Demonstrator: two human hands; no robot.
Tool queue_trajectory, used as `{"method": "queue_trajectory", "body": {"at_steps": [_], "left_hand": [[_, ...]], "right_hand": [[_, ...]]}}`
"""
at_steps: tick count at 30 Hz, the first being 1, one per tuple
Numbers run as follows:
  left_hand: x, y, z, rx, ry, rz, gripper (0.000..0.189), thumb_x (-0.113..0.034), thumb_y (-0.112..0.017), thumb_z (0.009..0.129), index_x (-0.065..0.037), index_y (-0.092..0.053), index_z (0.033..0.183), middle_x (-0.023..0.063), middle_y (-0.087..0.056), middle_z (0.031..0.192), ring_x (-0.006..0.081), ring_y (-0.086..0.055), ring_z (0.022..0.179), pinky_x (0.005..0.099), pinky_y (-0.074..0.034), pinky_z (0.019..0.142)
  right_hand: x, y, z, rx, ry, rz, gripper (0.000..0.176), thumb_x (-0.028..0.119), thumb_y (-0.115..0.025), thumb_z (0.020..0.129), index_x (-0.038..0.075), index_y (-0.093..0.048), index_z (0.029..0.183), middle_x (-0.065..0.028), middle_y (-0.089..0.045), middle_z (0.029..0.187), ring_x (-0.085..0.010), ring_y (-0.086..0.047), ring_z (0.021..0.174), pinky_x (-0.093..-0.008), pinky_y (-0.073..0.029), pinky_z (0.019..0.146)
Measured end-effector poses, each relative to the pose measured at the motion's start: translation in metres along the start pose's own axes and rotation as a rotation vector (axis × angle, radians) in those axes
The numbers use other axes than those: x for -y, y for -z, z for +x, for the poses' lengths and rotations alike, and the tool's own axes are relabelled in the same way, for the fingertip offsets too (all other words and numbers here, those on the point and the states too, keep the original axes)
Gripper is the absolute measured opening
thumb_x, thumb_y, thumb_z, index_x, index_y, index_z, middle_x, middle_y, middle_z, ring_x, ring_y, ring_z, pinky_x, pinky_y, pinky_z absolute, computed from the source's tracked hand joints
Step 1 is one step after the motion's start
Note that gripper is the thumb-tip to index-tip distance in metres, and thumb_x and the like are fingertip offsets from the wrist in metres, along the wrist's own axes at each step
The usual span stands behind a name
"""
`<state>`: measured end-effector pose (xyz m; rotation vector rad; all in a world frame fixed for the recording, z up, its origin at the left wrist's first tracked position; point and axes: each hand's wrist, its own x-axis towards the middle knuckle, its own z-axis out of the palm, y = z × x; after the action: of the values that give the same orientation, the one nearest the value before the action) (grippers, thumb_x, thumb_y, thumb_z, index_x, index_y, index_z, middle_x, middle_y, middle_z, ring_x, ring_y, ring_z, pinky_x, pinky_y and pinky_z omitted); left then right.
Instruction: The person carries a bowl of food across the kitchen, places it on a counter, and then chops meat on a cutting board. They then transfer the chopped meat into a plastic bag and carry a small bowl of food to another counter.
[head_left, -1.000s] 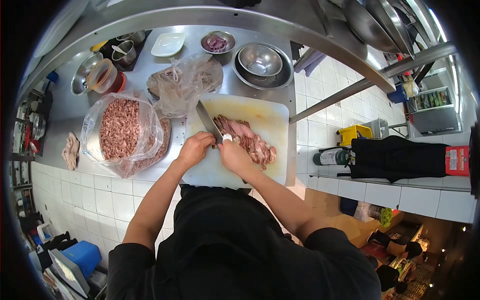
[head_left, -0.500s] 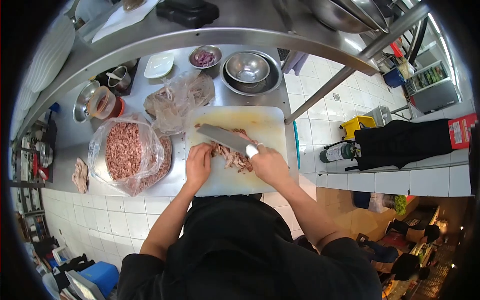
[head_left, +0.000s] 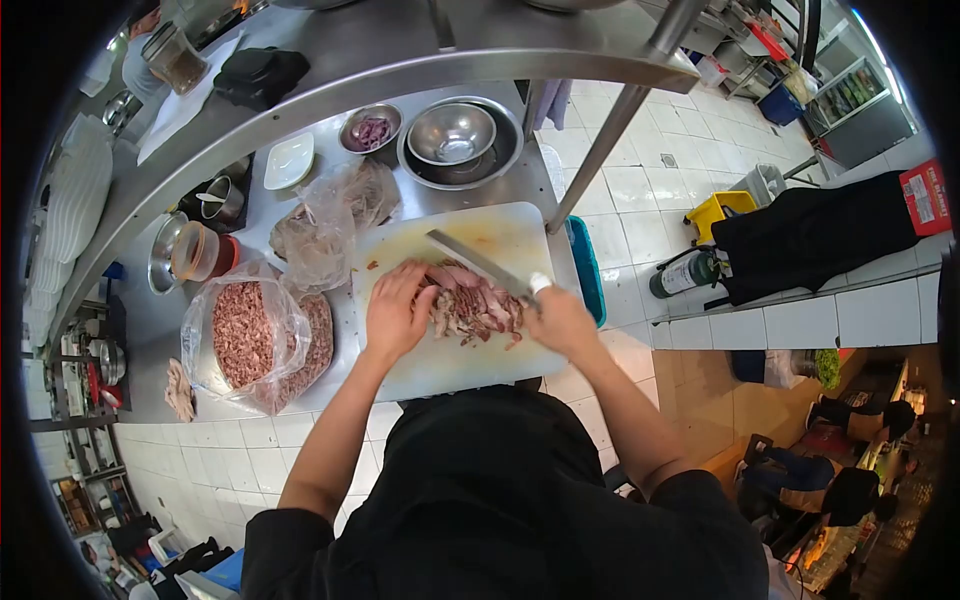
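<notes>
A broad-bladed kitchen knife (head_left: pixel 478 262) with a white handle is in my right hand (head_left: pixel 563 322), whose fingers are wrapped round the handle. Its blade slants up and left over a pile of sliced, pinkish-brown meat (head_left: pixel 480 303). That pile sits on a white cutting board (head_left: pixel 400 372) with yellowish stains. At the pile's left edge, my left hand (head_left: pixel 397 312) presses on the meat, fingers bent over it and thumb on the near side. Part of the meat under those fingers is hidden.
Left of the board stands an open plastic bag of ground meat (head_left: pixel 245 335); behind it lies another clear bag (head_left: pixel 340 215). Farther back are nested steel bowls (head_left: pixel 450 135), a bowl of purple slices (head_left: pixel 370 132) and a white dish (head_left: pixel 289 163). A steel shelf (head_left: pixel 400 72) crosses above.
The knife has lifted and turned, its blade now seen nearly edge-on. My left hand has shifted on the meat, with its thumb now spread. The meat lies more spread out, and the view has turned.
</notes>
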<state>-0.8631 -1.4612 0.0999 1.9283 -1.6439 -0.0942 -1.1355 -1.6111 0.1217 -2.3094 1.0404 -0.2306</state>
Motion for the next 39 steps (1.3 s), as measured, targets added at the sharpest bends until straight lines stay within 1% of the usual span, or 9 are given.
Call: {"method": "queue_trajectory", "body": {"at_steps": [6, 11, 16, 23, 25, 31, 33, 36, 39], "left_hand": [[-0.012, -0.053, 0.038, 0.44, -0.062, 0.251, 0.074, -0.059, -0.049, 0.106, -0.013, -0.048, 0.163, 0.0142, -0.04, 0.173, 0.0362, -0.032, 0.162, 0.0548, -0.023, 0.133], [-0.016, -0.049, 0.027, 0.446, -0.083, 0.28, 0.075, -0.06, -0.049, 0.106, -0.015, -0.044, 0.166, 0.0132, -0.039, 0.174, 0.0355, -0.031, 0.162, 0.056, -0.022, 0.133], [-0.033, -0.049, 0.038, 0.463, -0.157, 0.42, 0.077, -0.058, -0.053, 0.105, -0.014, -0.042, 0.166, 0.0131, -0.037, 0.174, 0.0352, -0.032, 0.161, 0.0561, -0.024, 0.131], [-0.079, -0.095, 0.024, 0.318, -0.311, 0.207, 0.045, -0.036, -0.069, 0.101, -0.007, -0.07, 0.135, 0.0099, -0.066, 0.146, 0.0306, -0.049, 0.148, 0.0471, -0.037, 0.122], [-0.092, -0.101, 0.029, 0.257, -0.057, 0.108, 0.04, -0.031, -0.072, 0.097, -0.008, -0.073, 0.129, 0.0099, -0.068, 0.137, 0.031, -0.055, 0.136, 0.0475, -0.04, 0.115], [-0.114, -0.114, 0.046, 0.251, 0.006, 0.016, 0.023, -0.024, -0.073, 0.093, -0.009, -0.077, 0.109, 0.0075, -0.069, 0.122, 0.0274, -0.059, 0.125, 0.0501, -0.032, 0.117], [-0.111, -0.088, 0.056, 0.328, 0.044, -0.138, 0.022, -0.021, -0.075, 0.093, -0.006, -0.077, 0.11, 0.0084, -0.074, 0.111, 0.0282, -0.065, 0.114, 0.0482, -0.041, 0.111], [-0.082, -0.066, 0.052, 0.119, 0.502, -0.844, 0.03, -0.016, -0.08, 0.092, -0.003, -0.075, 0.119, 0.0119, -0.078, 0.091, 0.0348, -0.07, 0.085, 0.0479, -0.054, 0.087], [-0.038, -0.051, 0.048, 0.341, 0.155, -0.343, 0.03, -0.018, -0.08, 0.092, -0.006, -0.076, 0.12, 0.0104, -0.078, 0.104, 0.0321, -0.069, 0.1, 0.046, -0.053, 0.096]], "right_hand": [[-0.049, 0.041, 0.006, 0.069, -0.07, 0.033, 0.029, 0.016, -0.065, 0.091, -0.006, -0.066, 0.109, -0.0337, -0.073, 0.103, -0.0536, -0.071, 0.095, -0.0582, -0.057, 0.087], [-0.071, 0.031, -0.011, 0.073, -0.087, 0.369, 0.027, 0.012, -0.064, 0.093, -0.008, -0.064, 0.11, -0.0383, -0.071, 0.096, -0.0548, -0.071, 0.097, -0.0578, -0.056, 0.087], [-0.082, 0.026, -0.011, 0.139, -0.04, 0.247, 0.028, 0.015, -0.063, 0.096, -0.01, -0.062, 0.108, -0.0385, -0.07, 0.093, -0.0566, -0.07, 0.093, -0.0596, -0.056, 0.085], [-0.078, 0.011, -0.014, 0.255, -0.057, 0.128, 0.03, 0.021, -0.056, 0.103, -0.008, -0.062, 0.107, -0.0382, -0.071, 0.092, -0.056, -0.07, 0.092, -0.0621, -0.055, 0.085], [-0.077, 0.007, -0.016, 0.243, -0.083, 0.126, 0.03, 0.022, -0.055, 0.104, -0.007, -0.062, 0.107, -0.0379, -0.071, 0.092, -0.0558, -0.071, 0.092, -0.0625, -0.055, 0.085], [-0.068, 0.009, -0.014, 0.176, -0.184, 0.118, 0.032, 0.023, -0.055, 0.107, -0.007, -0.063, 0.103, -0.0371, -0.071, 0.09, -0.0552, -0.071, 0.09, -0.0626, -0.055, 0.084], [-0.065, 0.007, -0.014, 0.133, -0.142, 0.119, 0.032, 0.023, -0.056, 0.107, -0.008, -0.063, 0.099, -0.0366, -0.07, 0.087, -0.0559, -0.07, 0.086, -0.0624, -0.055, 0.081], [-0.057, 0.002, -0.015, 0.098, -0.159, 0.107, 0.032, 0.022, -0.056, 0.107, -0.009, -0.063, 0.097, -0.0365, -0.07, 0.085, -0.0552, -0.07, 0.084, -0.0624, -0.054, 0.08], [-0.047, 0.001, -0.019, 0.076, -0.151, 0.038, 0.03, 0.019, -0.056, 0.106, -0.009, -0.063, 0.096, -0.036, -0.069, 0.085, -0.0547, -0.07, 0.083, -0.0623, -0.054, 0.08]]}}
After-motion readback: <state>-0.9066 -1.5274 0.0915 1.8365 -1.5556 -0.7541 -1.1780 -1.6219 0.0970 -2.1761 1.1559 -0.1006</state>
